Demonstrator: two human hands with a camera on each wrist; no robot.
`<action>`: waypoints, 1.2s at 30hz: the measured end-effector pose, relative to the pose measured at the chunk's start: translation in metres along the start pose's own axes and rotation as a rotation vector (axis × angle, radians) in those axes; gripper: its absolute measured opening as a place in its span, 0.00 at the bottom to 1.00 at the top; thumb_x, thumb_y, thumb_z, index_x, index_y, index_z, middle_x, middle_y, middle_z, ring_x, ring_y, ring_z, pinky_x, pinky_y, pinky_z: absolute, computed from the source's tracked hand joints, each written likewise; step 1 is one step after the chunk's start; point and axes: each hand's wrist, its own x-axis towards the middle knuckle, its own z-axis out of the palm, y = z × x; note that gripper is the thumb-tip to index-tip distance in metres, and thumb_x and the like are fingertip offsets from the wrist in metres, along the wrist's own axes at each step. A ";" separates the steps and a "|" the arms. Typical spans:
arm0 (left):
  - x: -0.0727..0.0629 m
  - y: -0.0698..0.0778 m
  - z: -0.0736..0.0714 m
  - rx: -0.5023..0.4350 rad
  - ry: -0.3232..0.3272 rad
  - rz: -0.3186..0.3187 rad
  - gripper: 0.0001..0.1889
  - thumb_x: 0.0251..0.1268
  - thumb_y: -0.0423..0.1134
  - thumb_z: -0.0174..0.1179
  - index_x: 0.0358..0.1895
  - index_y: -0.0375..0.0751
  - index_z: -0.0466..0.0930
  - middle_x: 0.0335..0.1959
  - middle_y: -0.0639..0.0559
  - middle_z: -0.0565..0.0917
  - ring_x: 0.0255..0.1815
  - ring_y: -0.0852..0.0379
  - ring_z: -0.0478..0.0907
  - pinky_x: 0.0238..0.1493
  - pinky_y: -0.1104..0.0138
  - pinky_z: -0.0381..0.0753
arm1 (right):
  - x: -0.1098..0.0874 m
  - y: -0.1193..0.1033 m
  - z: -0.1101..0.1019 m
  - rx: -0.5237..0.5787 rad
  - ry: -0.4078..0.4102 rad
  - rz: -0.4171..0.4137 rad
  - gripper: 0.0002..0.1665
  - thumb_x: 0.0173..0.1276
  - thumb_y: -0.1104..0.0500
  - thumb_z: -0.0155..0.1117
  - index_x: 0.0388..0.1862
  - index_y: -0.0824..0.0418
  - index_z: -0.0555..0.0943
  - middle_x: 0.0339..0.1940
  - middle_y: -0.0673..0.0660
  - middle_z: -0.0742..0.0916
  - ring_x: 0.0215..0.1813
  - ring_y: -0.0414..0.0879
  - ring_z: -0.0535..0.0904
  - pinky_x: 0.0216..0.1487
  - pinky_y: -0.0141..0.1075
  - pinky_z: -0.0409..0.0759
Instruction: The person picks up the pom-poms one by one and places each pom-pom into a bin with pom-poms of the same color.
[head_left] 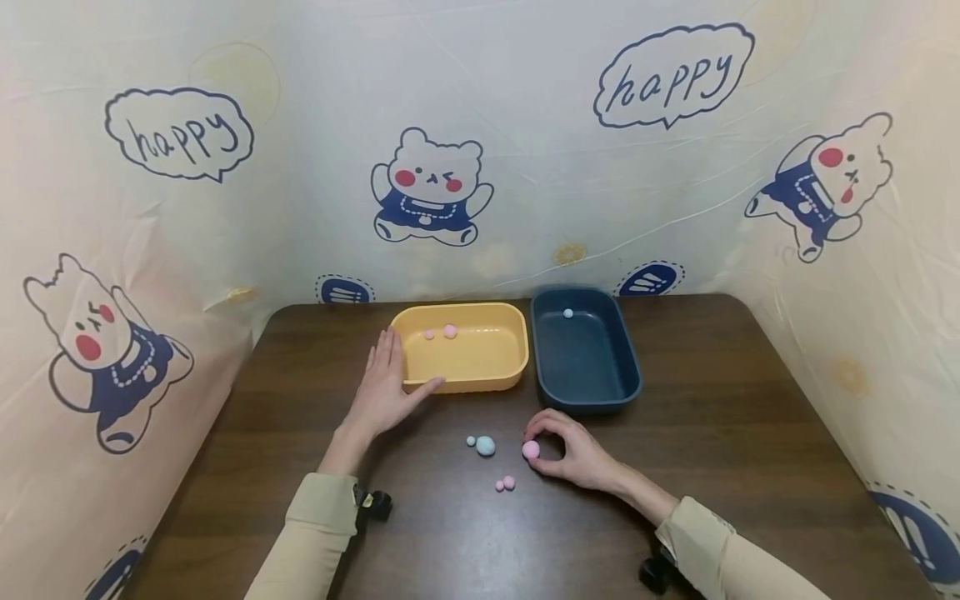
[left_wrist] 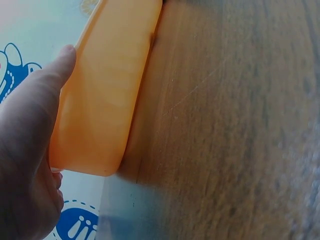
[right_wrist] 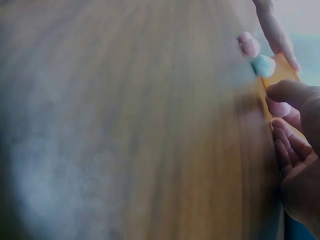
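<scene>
My left hand [head_left: 382, 386] rests against the yellow tray [head_left: 465, 385], its straight fingers along the left end and its thumb at the front wall. The left wrist view shows that thumb by the rim of the tray [left_wrist: 102, 100]. Between thumb and fingers, my right hand [head_left: 576, 454] pinches a pink ball [head_left: 531, 450] low over the table, in front of the blue tray [head_left: 587, 407]. Left of it lie a larger pale blue ball [head_left: 486, 446] and a small blue ball [head_left: 471, 441]. Nearer me, two small pink balls [head_left: 509, 482] touch each other.
Inside the yellow tray are two pink balls [head_left: 450, 332], and a small pale blue ball [head_left: 567, 313] lies at the back of the blue tray. Both trays stand near the back edge of the brown wooden table [head_left: 450, 550]. A printed curtain [head_left: 525, 208] surrounds it.
</scene>
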 end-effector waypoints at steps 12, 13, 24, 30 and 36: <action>-0.001 0.001 0.000 0.000 -0.001 -0.004 0.69 0.67 0.82 0.56 0.92 0.37 0.33 0.95 0.42 0.34 0.96 0.38 0.34 0.95 0.43 0.39 | 0.000 -0.009 -0.005 0.031 0.038 0.040 0.17 0.68 0.64 0.81 0.52 0.56 0.86 0.52 0.51 0.89 0.55 0.45 0.84 0.64 0.33 0.85; -0.001 0.001 0.000 0.000 -0.005 -0.006 0.69 0.67 0.82 0.56 0.92 0.38 0.32 0.95 0.43 0.33 0.96 0.38 0.33 0.95 0.43 0.39 | 0.000 -0.010 -0.006 0.029 0.043 0.041 0.17 0.67 0.64 0.81 0.52 0.56 0.86 0.52 0.51 0.89 0.55 0.45 0.83 0.63 0.33 0.85; 0.000 0.000 0.001 -0.001 0.003 0.004 0.69 0.67 0.82 0.57 0.91 0.37 0.32 0.95 0.40 0.36 0.96 0.38 0.33 0.95 0.42 0.39 | -0.001 -0.016 -0.008 0.047 0.065 0.049 0.17 0.67 0.63 0.82 0.52 0.54 0.86 0.51 0.50 0.89 0.52 0.41 0.83 0.61 0.39 0.89; -0.003 0.000 0.001 -0.007 -0.014 -0.009 0.69 0.67 0.82 0.57 0.92 0.39 0.31 0.95 0.43 0.33 0.96 0.40 0.31 0.95 0.43 0.38 | 0.001 -0.023 -0.012 0.052 0.052 0.051 0.18 0.68 0.63 0.82 0.54 0.57 0.86 0.52 0.52 0.89 0.52 0.43 0.83 0.62 0.44 0.90; 0.000 0.003 -0.002 -0.004 -0.006 0.002 0.69 0.68 0.80 0.58 0.91 0.36 0.32 0.94 0.40 0.33 0.96 0.37 0.33 0.95 0.40 0.40 | 0.006 -0.036 -0.020 0.077 0.027 0.067 0.20 0.70 0.63 0.80 0.58 0.61 0.85 0.54 0.53 0.89 0.53 0.45 0.83 0.64 0.49 0.90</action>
